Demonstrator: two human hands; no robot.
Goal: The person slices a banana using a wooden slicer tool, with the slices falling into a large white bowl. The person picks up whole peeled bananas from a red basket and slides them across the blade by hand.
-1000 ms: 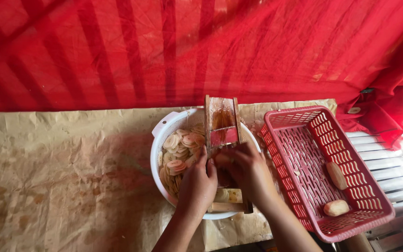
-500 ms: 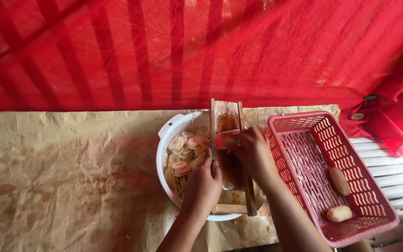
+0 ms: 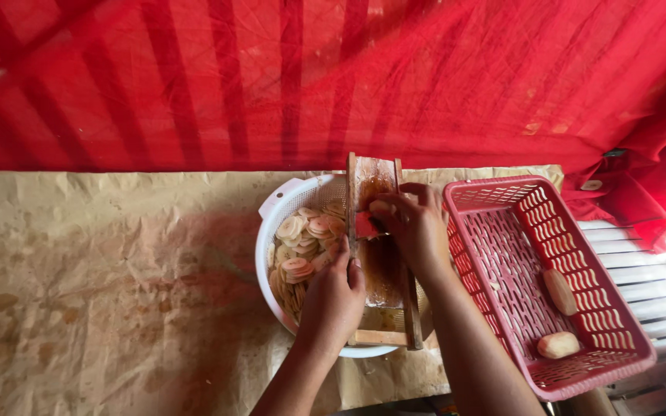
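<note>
Your right hand (image 3: 418, 227) has slid a small red-skinned piece (image 3: 367, 224) up to the wooden slicer's (image 3: 379, 262) 12 o'clock end and grips it, while your left hand (image 3: 333, 296) holds the slicer's side over the white bowl (image 3: 279, 208) of slices (image 3: 306, 239), with the red basket (image 3: 618, 362) at 3 o'clock.

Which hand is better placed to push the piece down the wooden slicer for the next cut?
Probably the right hand: it already presses the piece near the top of the slicer. The left hand grips the slicer's side over the white bowl, steadying it.
</note>
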